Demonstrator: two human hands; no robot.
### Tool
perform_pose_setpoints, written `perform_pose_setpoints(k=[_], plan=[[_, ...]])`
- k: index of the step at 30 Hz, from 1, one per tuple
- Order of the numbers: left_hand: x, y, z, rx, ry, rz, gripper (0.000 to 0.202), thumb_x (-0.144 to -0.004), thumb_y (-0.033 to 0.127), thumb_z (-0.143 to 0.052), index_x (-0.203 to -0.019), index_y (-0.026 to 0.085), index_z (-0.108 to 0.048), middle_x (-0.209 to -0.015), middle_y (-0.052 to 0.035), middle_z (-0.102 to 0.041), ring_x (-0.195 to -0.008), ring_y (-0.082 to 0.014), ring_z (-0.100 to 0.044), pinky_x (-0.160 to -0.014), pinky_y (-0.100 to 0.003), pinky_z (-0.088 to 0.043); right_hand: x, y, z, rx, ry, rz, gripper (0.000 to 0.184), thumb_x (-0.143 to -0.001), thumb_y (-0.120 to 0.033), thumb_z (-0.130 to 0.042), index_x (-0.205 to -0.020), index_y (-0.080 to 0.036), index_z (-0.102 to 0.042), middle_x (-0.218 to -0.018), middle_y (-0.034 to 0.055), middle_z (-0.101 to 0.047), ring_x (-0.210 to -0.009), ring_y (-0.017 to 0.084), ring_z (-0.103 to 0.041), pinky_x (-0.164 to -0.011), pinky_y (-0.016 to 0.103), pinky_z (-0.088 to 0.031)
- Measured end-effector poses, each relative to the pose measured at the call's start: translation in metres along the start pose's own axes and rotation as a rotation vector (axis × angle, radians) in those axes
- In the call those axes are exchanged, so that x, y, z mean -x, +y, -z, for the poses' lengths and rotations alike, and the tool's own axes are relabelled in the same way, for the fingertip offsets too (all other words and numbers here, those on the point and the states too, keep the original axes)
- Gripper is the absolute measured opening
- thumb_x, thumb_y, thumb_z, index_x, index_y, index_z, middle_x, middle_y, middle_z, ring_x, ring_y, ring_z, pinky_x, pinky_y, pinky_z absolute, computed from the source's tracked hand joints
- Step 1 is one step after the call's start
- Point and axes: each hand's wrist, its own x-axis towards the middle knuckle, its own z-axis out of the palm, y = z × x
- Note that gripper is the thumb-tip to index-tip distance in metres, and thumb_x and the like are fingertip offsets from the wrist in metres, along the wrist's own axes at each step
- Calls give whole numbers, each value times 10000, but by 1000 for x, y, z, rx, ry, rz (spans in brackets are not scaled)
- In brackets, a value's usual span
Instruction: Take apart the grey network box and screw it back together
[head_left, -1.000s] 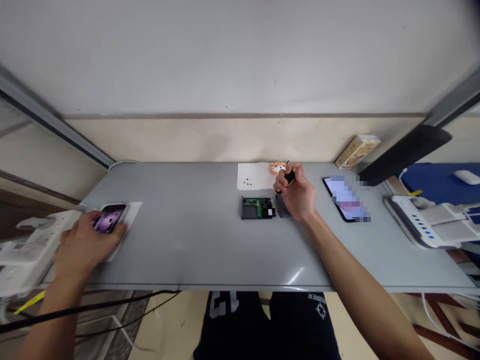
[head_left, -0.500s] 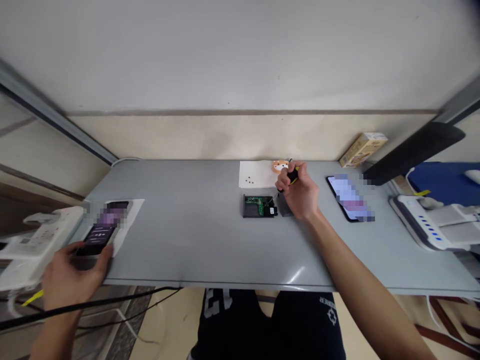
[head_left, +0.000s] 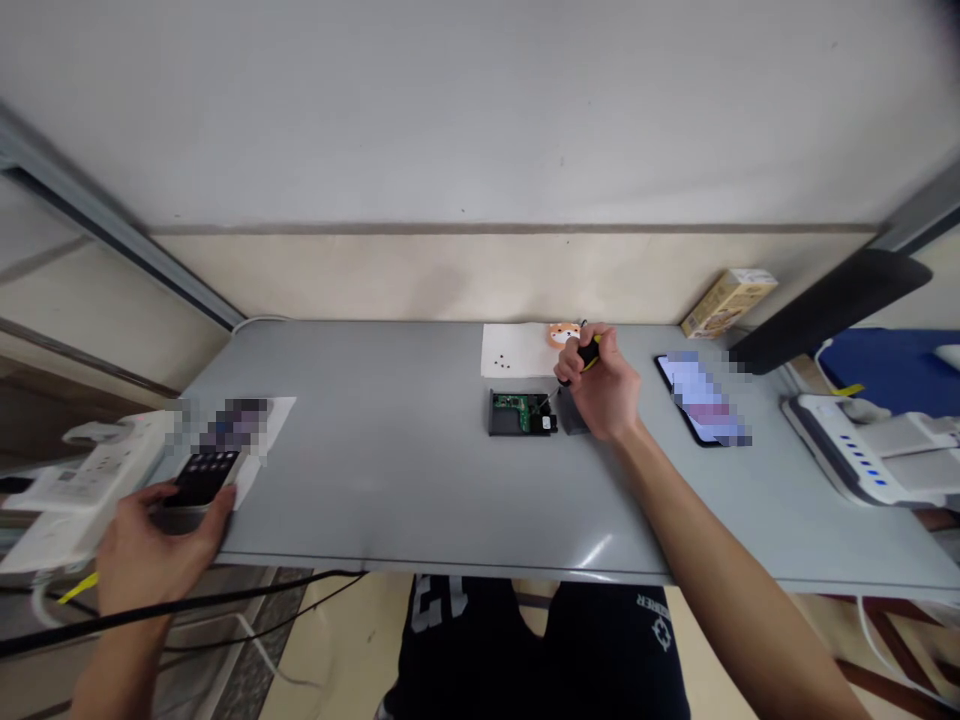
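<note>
Beside circuit board (head_left: pixel 523 416), right hand (head_left: pixel 604 388) curled round tilted screwdriver (head_left: pixel 591 353); left hand (head_left: pixel 154 545) clasping phone (head_left: pixel 205 482).

The right hand (head_left: pixel 602 385) hides part of the screwdriver (head_left: pixel 591 352) and a dark piece (head_left: pixel 573 414). Blurring masks much of the left phone (head_left: pixel 208 478) and right phone (head_left: pixel 697 400). Dark specks (head_left: pixel 501 363) on the far paper (head_left: pixel 528 350) are too small to identify.

Right hand (head_left: pixel 606 395) grips screwdriver (head_left: pixel 590 352), shaft slanting into open black case (head_left: pixel 505 420); left hand (head_left: pixel 154 548) clasps phone (head_left: pixel 204 482) by near end.
</note>
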Motion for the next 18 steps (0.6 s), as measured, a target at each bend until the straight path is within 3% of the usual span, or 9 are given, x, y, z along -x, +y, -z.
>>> perform_pose_setpoints(k=[7,12,16,18], plan=[[-2,1,2,-87,-13,-106,800,-849,790,-451,-1267,127,-613,-1230,-231,-664,-1239,-445,-615,-1082,-552,-485,1,0,-1,-56,-22,13,301,-1009,-501,-534,-848,-249,-504,-725,-16,-353,-596,130,-347,-604,282,-392],[-3,12,7,-116,-28,-31,949,-816,856,-449,-1375,97,-563,-1287,-283,-649,-1268,-499,-596,-1054,-601,-492,0,-1,-1,12,6,7,344,-983,-572,-551,-845,-263,-487,-714,-20,-350,-585,142,-354,-603,302,-417],[-16,24,14,-186,-69,-69,929,-836,856,-420,-1389,122,-555,-1325,-278,-640,-1331,-495,-554,-1113,-625,-420,0,0,-1,-5,-7,12,334,-987,-557,-552,-845,-260,-499,-710,-20,-350,-584,137,-358,-594,295,-422],[-29,32,15,-189,-112,-72,935,-835,855,-430,-1413,128,-534,-1323,-275,-641,-1304,-492,-573,-1082,-607,-447,0,1,0,-8,-12,19,324,-1000,-544,-538,-846,-261,-503,-712,-18,-350,-585,136,-364,-594,292,-429]])
